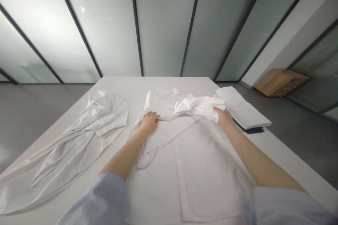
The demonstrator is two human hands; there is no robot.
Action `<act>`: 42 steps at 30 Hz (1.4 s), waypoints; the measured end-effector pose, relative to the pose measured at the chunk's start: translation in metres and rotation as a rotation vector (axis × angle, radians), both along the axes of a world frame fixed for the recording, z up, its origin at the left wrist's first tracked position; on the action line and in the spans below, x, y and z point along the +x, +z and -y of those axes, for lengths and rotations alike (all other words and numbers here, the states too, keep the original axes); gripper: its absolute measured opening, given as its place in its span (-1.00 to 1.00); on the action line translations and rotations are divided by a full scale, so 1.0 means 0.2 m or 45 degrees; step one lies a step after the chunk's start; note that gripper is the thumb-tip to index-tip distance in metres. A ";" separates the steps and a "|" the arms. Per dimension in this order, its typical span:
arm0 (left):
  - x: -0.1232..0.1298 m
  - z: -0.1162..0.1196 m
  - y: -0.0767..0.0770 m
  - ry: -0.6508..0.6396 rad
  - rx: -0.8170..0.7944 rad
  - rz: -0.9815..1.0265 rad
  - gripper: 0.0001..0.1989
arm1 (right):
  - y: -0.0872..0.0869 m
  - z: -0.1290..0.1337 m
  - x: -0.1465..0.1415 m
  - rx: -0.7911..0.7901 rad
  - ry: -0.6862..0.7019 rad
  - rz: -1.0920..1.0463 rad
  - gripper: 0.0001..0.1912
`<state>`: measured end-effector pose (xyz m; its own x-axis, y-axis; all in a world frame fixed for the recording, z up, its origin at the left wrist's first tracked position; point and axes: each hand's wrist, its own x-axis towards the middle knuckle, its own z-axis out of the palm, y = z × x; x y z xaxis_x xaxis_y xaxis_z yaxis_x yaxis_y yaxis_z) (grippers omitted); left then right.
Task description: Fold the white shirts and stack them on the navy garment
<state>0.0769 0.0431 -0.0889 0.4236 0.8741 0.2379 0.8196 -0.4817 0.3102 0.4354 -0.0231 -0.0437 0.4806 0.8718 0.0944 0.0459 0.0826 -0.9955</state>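
A white button-front coat (208,168) lies spread on the table in front of me, its collar at the far end and one button visible on the placket. My left hand (150,121) rests palm down on the coat's left side below the shoulder, fingers lying on the cloth. Between thumb and fingers, my right hand (224,116) pinches the end of a bunched white sleeve (198,105), which crosses the upper part of the coat. A thin strip of cloth, like a tie or belt, runs diagonally over the coat's front.
Another white garment (87,137) lies crumpled along the table's left side. At the right edge, a folded white garment (240,107) sits on something dark blue (250,130). Beyond the white table (158,81) stand frosted glass panels, and a wooden cabinet (281,82) is on the floor at right.
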 end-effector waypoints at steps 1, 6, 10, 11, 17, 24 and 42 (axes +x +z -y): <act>0.00 0.00 0.00 0.014 -0.003 -0.011 -0.65 | -0.02 0.08 0.04 -0.033 0.001 -0.030 -0.61; -0.02 -0.06 0.07 0.056 -0.089 -0.151 -0.69 | 0.00 0.30 0.17 -0.316 -0.115 -0.137 -0.77; -0.09 -0.13 0.16 0.129 -0.072 -0.233 -0.76 | 0.04 0.39 0.14 -0.241 0.022 -0.218 -0.78; -0.12 -0.14 0.17 0.138 -0.028 -0.229 -0.77 | 0.04 0.41 0.12 -0.217 0.096 -0.218 -0.78; -0.29 -0.13 0.18 0.170 0.037 -0.293 -0.72 | -0.04 0.59 -0.01 -0.476 0.496 -0.236 -0.81; -0.36 -0.17 0.18 0.410 0.117 -0.284 -0.66 | -0.06 0.60 -0.03 -0.511 0.592 -0.321 -0.82; -0.25 -0.38 0.14 0.485 -0.145 -0.127 -0.45 | -0.20 -0.05 -0.01 -0.149 0.444 1.434 -0.63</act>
<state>0.0278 0.1196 -0.0606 0.0807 0.9912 0.1046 0.9614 -0.1051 0.2541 0.4339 -0.0132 -0.0829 -0.0876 0.9707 0.2238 0.8946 0.1755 -0.4110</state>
